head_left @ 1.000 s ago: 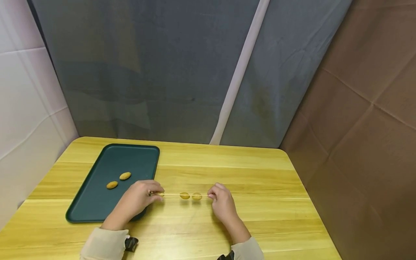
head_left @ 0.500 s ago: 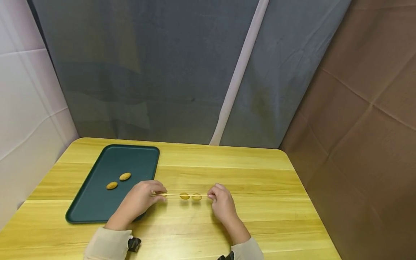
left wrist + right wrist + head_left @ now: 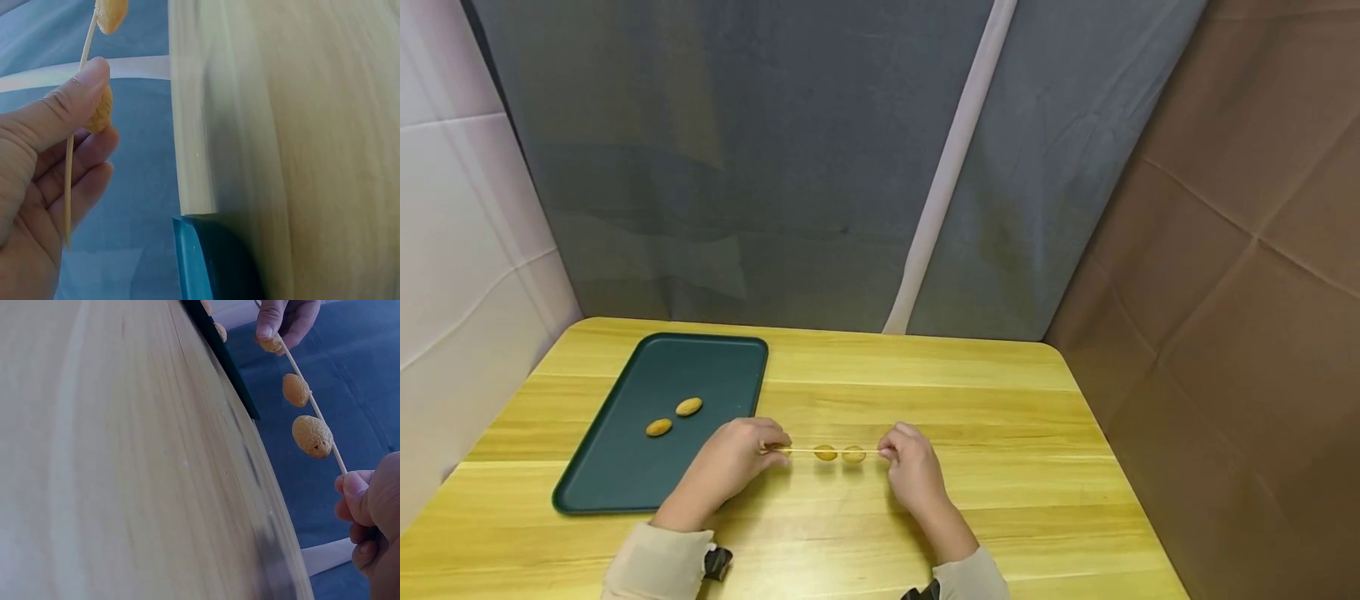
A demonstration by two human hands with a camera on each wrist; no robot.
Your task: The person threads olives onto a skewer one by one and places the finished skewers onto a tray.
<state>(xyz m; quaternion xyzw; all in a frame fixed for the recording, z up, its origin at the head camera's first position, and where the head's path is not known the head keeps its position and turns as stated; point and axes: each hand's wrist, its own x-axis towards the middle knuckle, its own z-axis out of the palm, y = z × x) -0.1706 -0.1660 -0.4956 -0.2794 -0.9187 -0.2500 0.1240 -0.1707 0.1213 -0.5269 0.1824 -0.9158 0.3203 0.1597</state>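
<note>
A thin wooden skewer (image 3: 806, 451) runs level above the table between my two hands. My right hand (image 3: 917, 468) pinches its right end between thumb and fingers. Two oval golden-brown food pieces, a left one (image 3: 825, 452) and a right one (image 3: 853, 454), sit on the skewer with a small gap between them. My left hand (image 3: 737, 457) pinches a third such piece (image 3: 100, 112) against the skewer, its thumb over both. The skewer's other end juts past that thumb in the left wrist view. My thumb hides how the skewer meets this piece.
A dark green tray (image 3: 700, 358) lies on the left of the wooden table (image 3: 1000, 467). Two more oval pieces, one farther back (image 3: 688, 406) and one nearer (image 3: 658, 427), rest on it. Grey cloth (image 3: 775, 167) hangs behind the table, brown cloth (image 3: 1240, 333) at its right.
My left hand has slid a little to the right along the skewer with the third piece, closer to the other two. The right hand and those two pieces have hardly moved.
</note>
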